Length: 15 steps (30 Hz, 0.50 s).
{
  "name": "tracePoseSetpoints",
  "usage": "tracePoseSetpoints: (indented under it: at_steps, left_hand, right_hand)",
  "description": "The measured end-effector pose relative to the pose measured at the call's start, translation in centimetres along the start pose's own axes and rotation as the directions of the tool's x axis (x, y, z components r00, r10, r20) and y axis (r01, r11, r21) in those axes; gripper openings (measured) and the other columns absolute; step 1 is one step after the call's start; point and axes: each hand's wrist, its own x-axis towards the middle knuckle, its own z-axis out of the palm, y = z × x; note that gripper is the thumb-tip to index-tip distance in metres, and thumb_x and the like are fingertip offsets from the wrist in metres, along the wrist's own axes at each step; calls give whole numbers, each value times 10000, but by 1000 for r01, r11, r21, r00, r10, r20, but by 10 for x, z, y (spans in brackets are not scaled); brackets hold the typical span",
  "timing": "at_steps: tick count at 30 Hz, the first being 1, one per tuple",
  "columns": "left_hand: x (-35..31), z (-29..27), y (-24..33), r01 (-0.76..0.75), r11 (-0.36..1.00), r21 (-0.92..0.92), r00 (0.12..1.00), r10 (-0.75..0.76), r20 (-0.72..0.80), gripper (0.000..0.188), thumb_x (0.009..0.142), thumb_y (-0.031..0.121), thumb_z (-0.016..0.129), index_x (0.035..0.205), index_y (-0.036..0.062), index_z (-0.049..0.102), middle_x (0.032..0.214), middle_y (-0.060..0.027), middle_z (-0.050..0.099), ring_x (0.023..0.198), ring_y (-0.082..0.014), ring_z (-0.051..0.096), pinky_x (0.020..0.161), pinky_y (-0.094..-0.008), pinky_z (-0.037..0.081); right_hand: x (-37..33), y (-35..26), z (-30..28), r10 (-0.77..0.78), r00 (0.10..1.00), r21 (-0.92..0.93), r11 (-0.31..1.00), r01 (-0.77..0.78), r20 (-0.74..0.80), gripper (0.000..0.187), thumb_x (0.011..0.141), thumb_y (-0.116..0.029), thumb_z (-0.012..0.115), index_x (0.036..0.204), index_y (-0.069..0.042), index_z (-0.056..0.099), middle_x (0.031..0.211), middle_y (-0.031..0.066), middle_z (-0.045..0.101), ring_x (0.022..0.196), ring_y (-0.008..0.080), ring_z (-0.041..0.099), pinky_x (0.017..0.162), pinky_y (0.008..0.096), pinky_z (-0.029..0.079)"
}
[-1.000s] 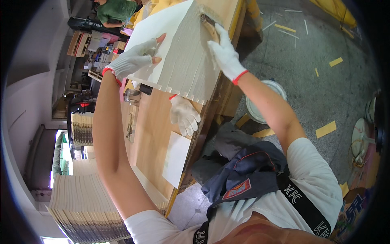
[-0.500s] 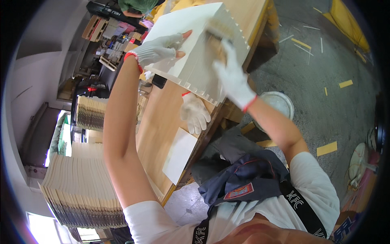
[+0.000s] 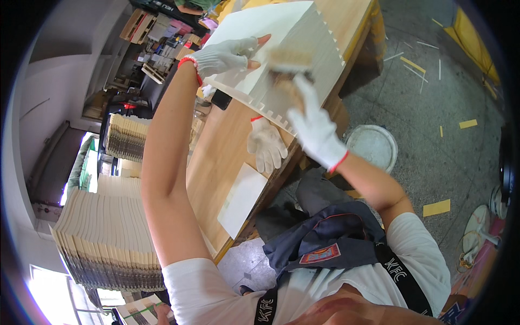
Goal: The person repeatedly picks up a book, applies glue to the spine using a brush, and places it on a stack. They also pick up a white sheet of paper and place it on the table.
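Note:
A tall white block of stacked sheets (image 3: 254, 27) stands on the wooden table (image 3: 214, 157), with small notches showing along its edges. On its top face lies my left hand (image 3: 225, 58) in a white knitted glove, fingers spread and some fingertips bare. My right hand (image 3: 319, 130), gloved too, grips a wide brush (image 3: 290, 62) with a brown handle and pale bristles. Motion smears the brush against the side of the block that faces me. An off-white glove (image 3: 267, 145) lies on the table near the block, beside a flat white sheet (image 3: 242, 197).
Thick piles of sheets (image 3: 105, 233) stand at the left. A round, pale-topped bucket (image 3: 372, 146) is right of the table. Yellow paper strips (image 3: 436, 208) litter the floor. A small black object (image 3: 221, 99) sits by the block. Other people show at the top and lower left.
The brush has moved nearer and slightly left along the block's side. My left hand stays on top. The view has shifted a little, and a person's hand with sheets appears at lower left.

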Motion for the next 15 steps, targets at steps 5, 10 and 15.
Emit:
tracePoseSetpoints:
  at_steps: [5,10,15]
  left_hand:
    - [-3,-6,-7,27,986,166,999,-33,34,776,916,337,669,1577,220,279,843,44,348,811,-100,366,768,-223,328]
    - [1,-5,-4,25,995,99,997,-32,74,790,905,340,678,1573,188,286,830,45,324,789,-100,339,725,-224,292]
    - [4,-5,2,5,1000,18,999,-6,49,274,877,191,710,806,52,485,832,27,439,964,-90,492,843,-225,341]
  right_hand:
    - [-95,0,17,-470,861,203,878,434,191,601,899,-73,624,1461,-117,416,1209,179,645,765,326,711,625,387,577]
    - [38,43,-65,-524,650,-522,391,758,551,433,921,-186,512,1277,-428,544,696,72,600,563,258,655,431,371,514]
    - [142,77,-155,-342,843,-681,498,537,415,548,995,-179,501,1472,-420,384,1041,79,687,870,268,704,681,352,585]
